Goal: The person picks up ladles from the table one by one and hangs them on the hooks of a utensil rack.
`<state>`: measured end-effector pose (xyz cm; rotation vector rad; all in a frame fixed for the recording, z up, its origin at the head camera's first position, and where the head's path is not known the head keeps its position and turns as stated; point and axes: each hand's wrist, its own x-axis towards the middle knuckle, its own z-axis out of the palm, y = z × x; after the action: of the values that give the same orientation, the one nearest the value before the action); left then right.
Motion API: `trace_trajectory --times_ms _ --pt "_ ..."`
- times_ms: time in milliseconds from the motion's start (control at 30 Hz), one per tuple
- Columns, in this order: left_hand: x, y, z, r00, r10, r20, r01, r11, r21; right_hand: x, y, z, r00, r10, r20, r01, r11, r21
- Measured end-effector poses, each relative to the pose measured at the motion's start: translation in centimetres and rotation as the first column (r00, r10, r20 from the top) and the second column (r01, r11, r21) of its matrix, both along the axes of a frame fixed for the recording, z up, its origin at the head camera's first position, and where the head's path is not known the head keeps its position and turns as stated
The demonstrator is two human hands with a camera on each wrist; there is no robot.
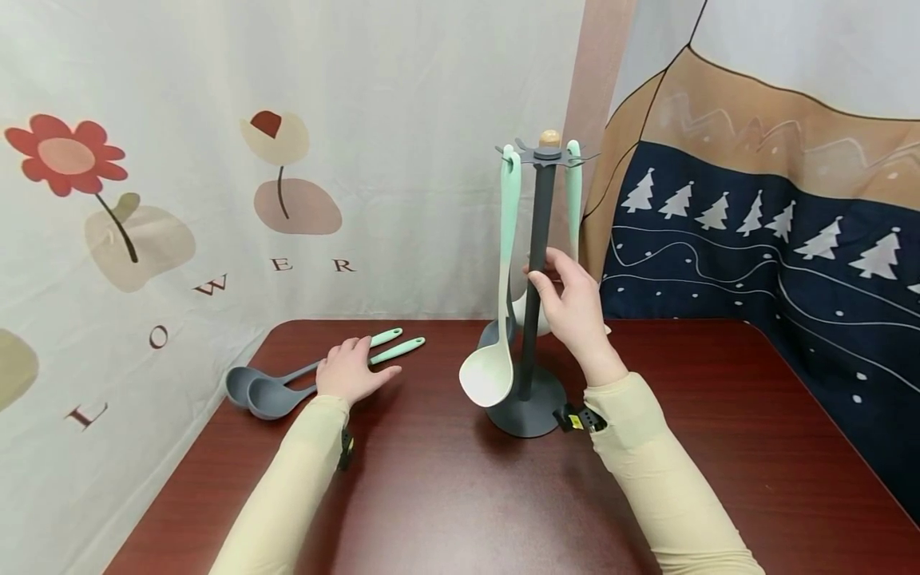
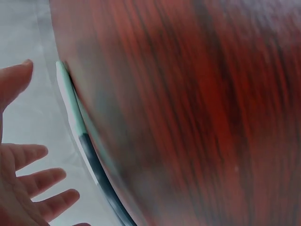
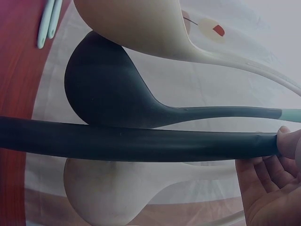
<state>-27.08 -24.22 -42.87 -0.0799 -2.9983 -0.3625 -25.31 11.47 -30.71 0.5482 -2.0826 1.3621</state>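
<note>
My right hand (image 1: 575, 307) grips the dark upright pole (image 1: 533, 319) of a utensil stand, thumb in front and fingers behind. From the stand's hooked top hangs a cream ladle (image 1: 487, 375) with a mint handle. A grey ladle (image 3: 103, 89) hangs beside the pole, and another cream utensil (image 3: 108, 193) on the opposite side; its full shape is partly hidden. On the table at left lie two grey ladles (image 1: 269, 399) with mint handles, side by side. Over their handles hovers my left hand (image 1: 352, 371), fingers spread; the left wrist view shows them apart from the nearest handle (image 2: 70, 103).
The round base (image 1: 528, 407) of the stand rests on the dark red-brown table (image 1: 431, 495). A pale curtain (image 1: 417, 160) with flower prints hangs behind the table. A patterned cloth (image 1: 747, 255) with trees hangs at the right.
</note>
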Motion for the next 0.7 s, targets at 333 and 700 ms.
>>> trace_trajectory --times_ms 333,700 --pt "-0.7 -1.5 -0.4 0.998 0.012 0.064 -0.009 0.999 -0.052 0.0 0.0 0.0 1.000 -0.002 0.004 0.002 1.000 -0.001" --pt "-0.8 -2.3 -0.6 0.993 0.064 0.098 -0.057 0.996 -0.073 0.0 0.0 0.0 1.000 -0.001 0.009 0.001 1.000 0.000"
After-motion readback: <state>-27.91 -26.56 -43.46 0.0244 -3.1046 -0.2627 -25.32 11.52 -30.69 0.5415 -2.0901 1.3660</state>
